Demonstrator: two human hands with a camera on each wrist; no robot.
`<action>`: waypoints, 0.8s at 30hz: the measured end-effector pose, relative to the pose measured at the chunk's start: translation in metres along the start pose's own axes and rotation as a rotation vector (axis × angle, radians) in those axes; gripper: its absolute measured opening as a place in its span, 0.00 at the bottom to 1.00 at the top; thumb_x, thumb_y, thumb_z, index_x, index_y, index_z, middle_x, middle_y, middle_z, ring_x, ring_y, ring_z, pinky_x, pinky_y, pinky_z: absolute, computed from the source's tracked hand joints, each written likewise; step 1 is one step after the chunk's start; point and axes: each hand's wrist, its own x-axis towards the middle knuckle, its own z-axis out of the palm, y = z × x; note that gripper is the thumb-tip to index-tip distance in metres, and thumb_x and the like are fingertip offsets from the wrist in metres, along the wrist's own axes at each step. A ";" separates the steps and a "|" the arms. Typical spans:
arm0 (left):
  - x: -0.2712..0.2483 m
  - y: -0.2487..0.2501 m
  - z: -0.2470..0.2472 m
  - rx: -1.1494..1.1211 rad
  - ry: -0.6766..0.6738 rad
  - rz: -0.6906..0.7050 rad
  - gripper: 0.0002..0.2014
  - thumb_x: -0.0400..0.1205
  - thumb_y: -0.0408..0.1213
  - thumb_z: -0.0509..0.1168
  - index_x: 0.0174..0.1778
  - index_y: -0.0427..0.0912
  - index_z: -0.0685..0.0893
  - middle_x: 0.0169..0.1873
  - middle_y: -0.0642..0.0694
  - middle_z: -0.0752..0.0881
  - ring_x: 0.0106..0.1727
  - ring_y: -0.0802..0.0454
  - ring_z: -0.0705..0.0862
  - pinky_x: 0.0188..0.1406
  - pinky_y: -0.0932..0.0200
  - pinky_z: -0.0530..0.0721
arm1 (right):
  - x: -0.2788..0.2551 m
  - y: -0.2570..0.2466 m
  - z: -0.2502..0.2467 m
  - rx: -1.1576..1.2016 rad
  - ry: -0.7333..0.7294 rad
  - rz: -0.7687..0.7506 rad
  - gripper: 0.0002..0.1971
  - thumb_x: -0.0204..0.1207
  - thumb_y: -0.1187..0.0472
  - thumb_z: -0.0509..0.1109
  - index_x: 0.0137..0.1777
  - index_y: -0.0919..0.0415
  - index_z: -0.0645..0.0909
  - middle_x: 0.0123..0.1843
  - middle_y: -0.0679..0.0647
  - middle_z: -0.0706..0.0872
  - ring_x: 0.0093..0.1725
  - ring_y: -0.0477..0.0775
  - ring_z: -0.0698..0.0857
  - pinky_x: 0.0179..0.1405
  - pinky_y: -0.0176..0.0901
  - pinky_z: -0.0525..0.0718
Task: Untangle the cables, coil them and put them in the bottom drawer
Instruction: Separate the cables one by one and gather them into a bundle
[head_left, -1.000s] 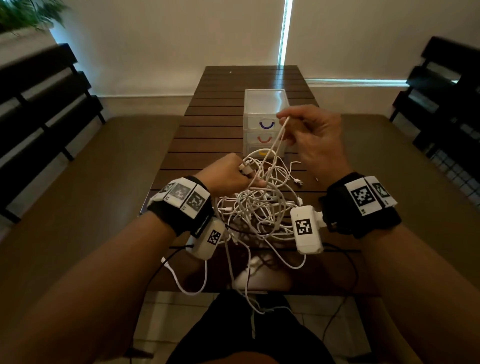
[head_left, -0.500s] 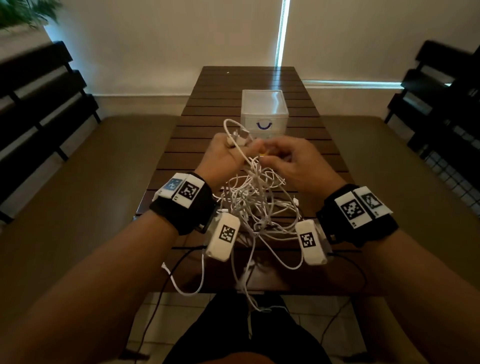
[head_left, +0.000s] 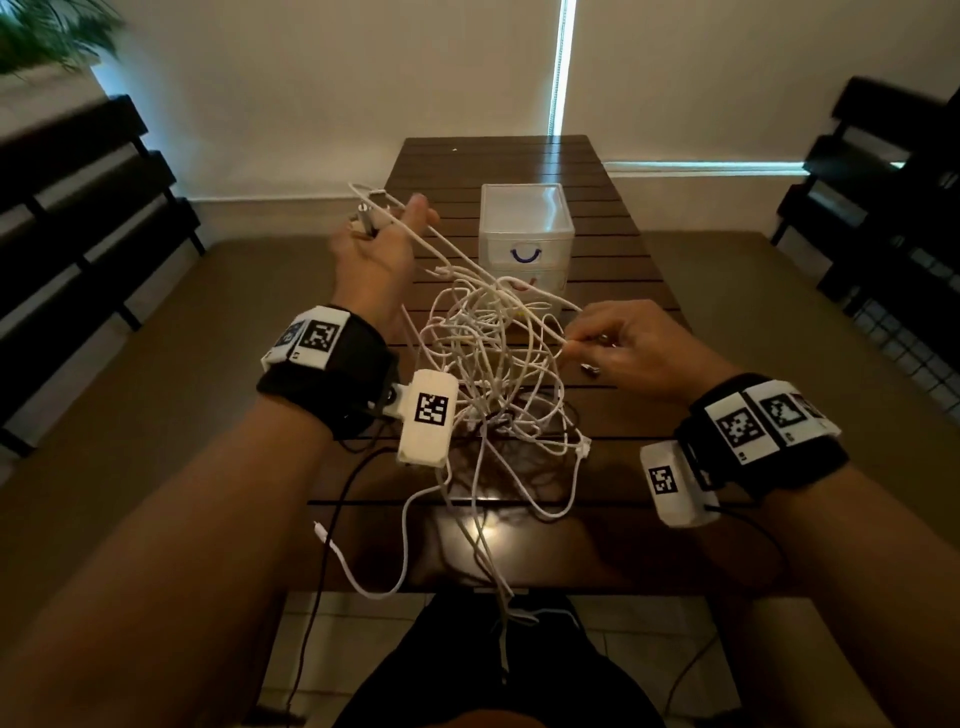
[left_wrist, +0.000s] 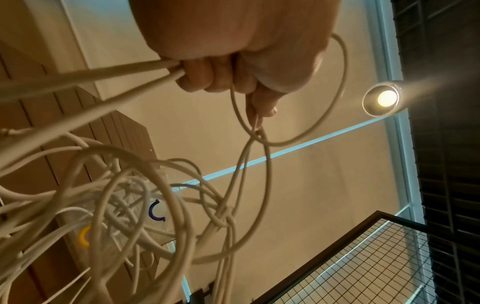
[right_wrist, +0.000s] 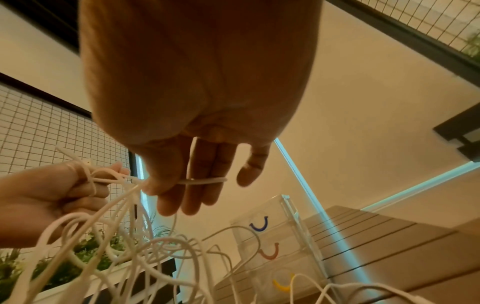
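Note:
A tangle of white cables (head_left: 498, 364) lies on the dark wooden table (head_left: 613, 270), in front of a clear three-drawer unit (head_left: 524, 228). My left hand (head_left: 395, 223) is raised to the left of the drawers and grips several strands and a plug end, which run taut down into the tangle. The left wrist view shows its fingers (left_wrist: 207, 78) curled round the cables. My right hand (head_left: 576, 345) is low at the tangle's right side and pinches one strand (right_wrist: 205, 181) between thumb and fingers. The drawers' handles are blue (right_wrist: 258, 224), red (right_wrist: 270, 252) and yellow (right_wrist: 283, 284) at the bottom; all drawers look closed.
Some cable ends (head_left: 363, 577) hang over the table's near edge above my lap. Padded benches (head_left: 130, 364) with dark slatted backs flank the table on both sides. A wire mesh panel (head_left: 914, 322) stands at the right and a plant (head_left: 47, 31) at the far left.
My hands, which met over the tangle, have moved apart. The left rose up and to the left, drawing strands taut. The right dropped down and to the right with one strand.

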 end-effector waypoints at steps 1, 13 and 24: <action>0.001 -0.002 0.001 0.003 0.015 0.012 0.20 0.80 0.47 0.71 0.59 0.34 0.85 0.40 0.59 0.85 0.42 0.67 0.83 0.60 0.58 0.83 | -0.001 0.003 -0.004 0.001 -0.030 0.025 0.06 0.79 0.61 0.71 0.44 0.52 0.89 0.48 0.46 0.87 0.48 0.43 0.84 0.51 0.41 0.81; -0.046 0.005 0.029 0.155 -0.513 0.272 0.14 0.82 0.33 0.68 0.49 0.21 0.86 0.41 0.29 0.88 0.34 0.55 0.85 0.34 0.66 0.84 | 0.029 -0.030 0.018 0.179 0.179 0.016 0.10 0.77 0.51 0.71 0.50 0.57 0.89 0.44 0.49 0.91 0.43 0.47 0.89 0.50 0.53 0.88; -0.027 -0.041 0.008 0.582 -0.779 0.039 0.13 0.81 0.48 0.69 0.43 0.41 0.91 0.29 0.51 0.84 0.26 0.64 0.76 0.30 0.68 0.76 | 0.026 -0.032 0.003 0.525 0.374 -0.007 0.06 0.80 0.66 0.69 0.50 0.67 0.88 0.41 0.64 0.89 0.38 0.62 0.90 0.40 0.51 0.91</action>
